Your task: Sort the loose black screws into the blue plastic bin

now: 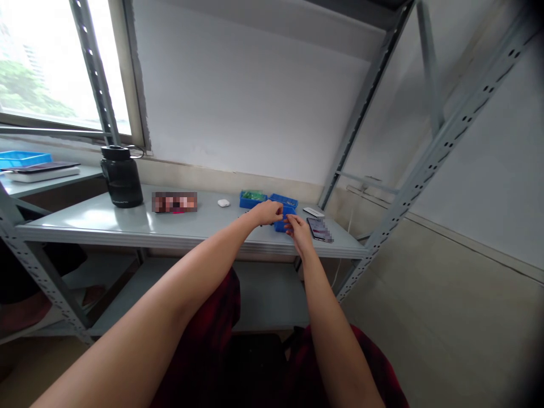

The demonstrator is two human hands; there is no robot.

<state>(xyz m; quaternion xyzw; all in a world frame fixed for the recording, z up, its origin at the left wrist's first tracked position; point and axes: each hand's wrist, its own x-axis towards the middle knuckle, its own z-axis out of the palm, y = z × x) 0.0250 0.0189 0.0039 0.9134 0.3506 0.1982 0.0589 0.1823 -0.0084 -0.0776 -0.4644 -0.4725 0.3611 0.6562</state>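
Observation:
My left hand [268, 213] hovers over the shelf top with its fingers curled together. Close on its right, my right hand [299, 231] has its thumb and fingers drawn together, fingertips toward the left hand. Whatever either hand pinches is too small to make out. Both are in front of a small blue bin [280, 226], which they partly cover. Behind them sit a blue bin [284, 200] whose contents are unclear and another blue bin [247, 203] with green plastic packaging [254, 195] in it. Several tiny dark pieces lie by my left hand.
A phone [318, 229] and a small white object [313, 212] lie to the right. Leftward are a white earbud case [223, 203], a blurred-out item [175, 202] and a black bottle [122, 178]. A metal upright [408, 170] bounds the right; another person's leg shows at lower left.

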